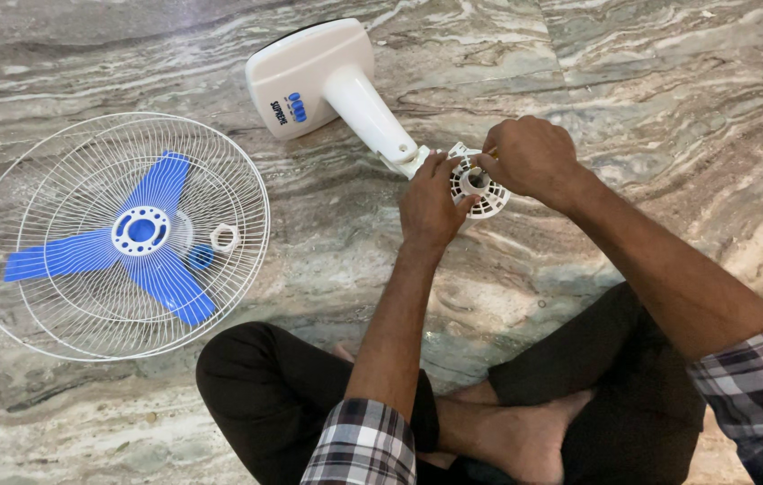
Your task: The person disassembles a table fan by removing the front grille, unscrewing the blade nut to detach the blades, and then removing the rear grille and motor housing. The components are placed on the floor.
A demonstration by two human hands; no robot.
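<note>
The left hand [429, 202] is clamped on the side of a round white slotted plastic motor housing [479, 182] lying on the grey veined marble floor [651, 81]. The right hand [530, 154] pinches its top rim with fingers together. A white plastic neck and base [328, 81] extends up-left from the housing. Well apart at left lie white wire grilles [85, 314] with a blue three-bladed fan blade [134, 238].

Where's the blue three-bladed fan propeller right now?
The blue three-bladed plastic propeller lies on the round white wire fan guards, on the marble floor to the person's left, apart from both hands.
</note>
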